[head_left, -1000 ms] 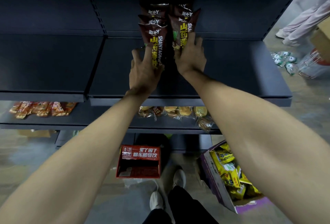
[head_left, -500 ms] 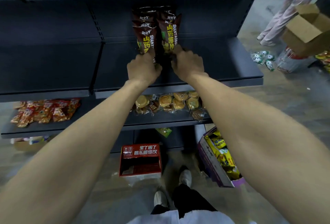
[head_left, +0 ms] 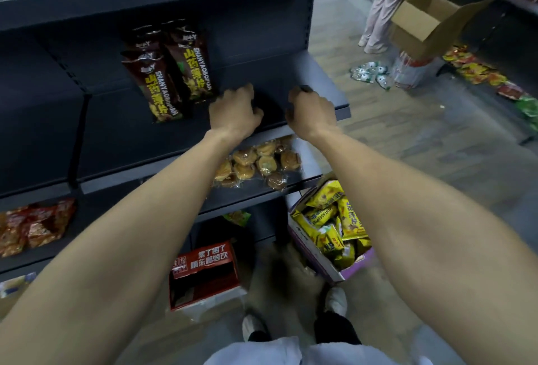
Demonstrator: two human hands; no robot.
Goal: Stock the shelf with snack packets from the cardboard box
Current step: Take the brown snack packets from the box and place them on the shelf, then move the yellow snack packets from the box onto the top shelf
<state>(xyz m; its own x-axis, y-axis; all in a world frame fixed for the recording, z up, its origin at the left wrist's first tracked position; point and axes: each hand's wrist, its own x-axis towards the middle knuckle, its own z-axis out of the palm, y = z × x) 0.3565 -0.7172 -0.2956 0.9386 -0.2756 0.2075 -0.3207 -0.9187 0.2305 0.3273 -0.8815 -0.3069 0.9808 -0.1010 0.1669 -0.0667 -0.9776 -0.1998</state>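
Two rows of brown snack packets [head_left: 170,76] lie on the dark shelf [head_left: 122,137], overlapping toward the back. My left hand [head_left: 234,112] hovers just right of them over the shelf, fingers curled, holding nothing. My right hand [head_left: 310,111] is further right near the shelf's front right corner, fingers also curled and empty. On the floor at the lower right stands a cardboard box [head_left: 323,265] with a purple edge, filled with yellow snack packets [head_left: 334,219].
Wrapped pastries [head_left: 259,163] sit on the shelf below; red packets [head_left: 32,226] lie at the left. An open red box [head_left: 203,274] stands on the floor by my feet. At the upper right are a person's legs [head_left: 384,12], a brown carton [head_left: 422,18] and scattered packets.
Both hands have let go of the brown packets and shifted right and back toward me. The view has swung to the right, so the packets now sit left of my hands.
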